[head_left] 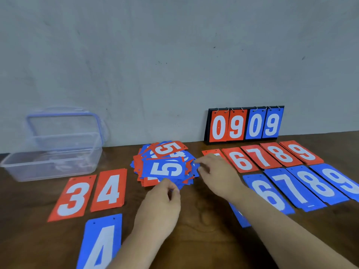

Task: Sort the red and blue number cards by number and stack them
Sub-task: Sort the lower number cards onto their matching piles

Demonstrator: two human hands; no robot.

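Observation:
A mixed heap of red and blue number cards (165, 164) lies at the table's middle, with a blue 5 (165, 168) on top. My left hand (161, 202) pinches the heap's near edge. My right hand (215, 173) touches the heap's right edge with its fingertips. Red 3 (72, 198) and red 4 (108, 189) lie at the left, a blue 4 (101, 243) below them. At the right lie red 6 to 9 (264, 156) and blue 6 to 9 (303, 187). My right arm hides most of a red card (210, 152) and a blue card (240, 216).
A clear plastic box (52, 162) with its lid (64, 127) leaning behind it stands at the back left. A black flip scoreboard (244, 125) showing 09 09 leans on the grey wall. The wooden table (204, 220) is bare between my arms.

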